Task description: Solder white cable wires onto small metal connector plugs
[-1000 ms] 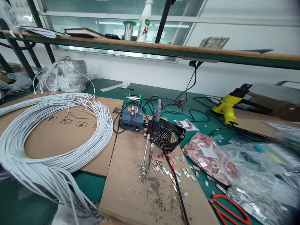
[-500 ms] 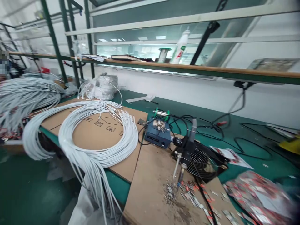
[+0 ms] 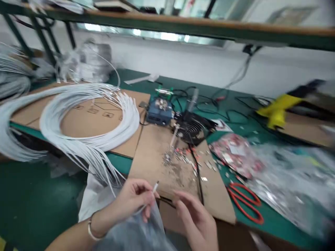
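Note:
My left hand pinches the end of a white cable, whose tip points up between thumb and fingers, near the front edge of the cardboard. To its right, my right hand is held with thumb and fingers apart and nothing between them. A large loop of white cables lies on the left cardboard, its loose ends hanging over the table edge. Beyond my hands, small metal and orange pieces are scattered on the cardboard.
A blue soldering station and a black fan stand behind. Orange-handled scissors lie at the right front edge, beside plastic bags. A yellow glue gun is at the right back. A shelf crosses above.
The view has tilted down and turned right. Both my hands have come into view, the left with a white cable. The scissors and more of the plastic bags now show.

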Action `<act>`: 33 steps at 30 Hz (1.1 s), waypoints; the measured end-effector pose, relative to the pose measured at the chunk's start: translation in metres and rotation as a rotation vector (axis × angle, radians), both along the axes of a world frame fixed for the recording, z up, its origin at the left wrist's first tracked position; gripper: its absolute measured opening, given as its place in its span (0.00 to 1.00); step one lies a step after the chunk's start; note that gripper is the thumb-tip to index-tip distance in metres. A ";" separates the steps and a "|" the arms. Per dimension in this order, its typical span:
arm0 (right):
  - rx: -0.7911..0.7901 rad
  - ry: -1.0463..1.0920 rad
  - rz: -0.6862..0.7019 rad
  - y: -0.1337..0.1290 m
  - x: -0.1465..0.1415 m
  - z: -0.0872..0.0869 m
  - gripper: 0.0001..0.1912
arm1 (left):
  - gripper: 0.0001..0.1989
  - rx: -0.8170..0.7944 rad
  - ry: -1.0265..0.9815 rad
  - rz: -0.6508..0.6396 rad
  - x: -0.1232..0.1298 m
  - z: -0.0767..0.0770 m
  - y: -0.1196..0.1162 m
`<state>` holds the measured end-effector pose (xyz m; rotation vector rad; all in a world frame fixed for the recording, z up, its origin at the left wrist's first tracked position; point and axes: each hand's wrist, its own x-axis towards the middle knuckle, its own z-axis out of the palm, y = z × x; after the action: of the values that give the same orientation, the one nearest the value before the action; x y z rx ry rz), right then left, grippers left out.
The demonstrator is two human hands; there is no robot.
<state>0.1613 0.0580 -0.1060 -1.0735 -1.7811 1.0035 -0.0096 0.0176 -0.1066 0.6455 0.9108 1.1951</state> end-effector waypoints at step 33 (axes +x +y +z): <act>0.034 0.295 0.317 -0.004 -0.015 0.021 0.07 | 0.23 0.170 0.413 -0.244 0.001 0.015 -0.017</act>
<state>0.1463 0.0543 -0.0851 -0.5941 -1.7448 1.2453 -0.0088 0.0002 -0.0912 1.1373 1.0429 0.9401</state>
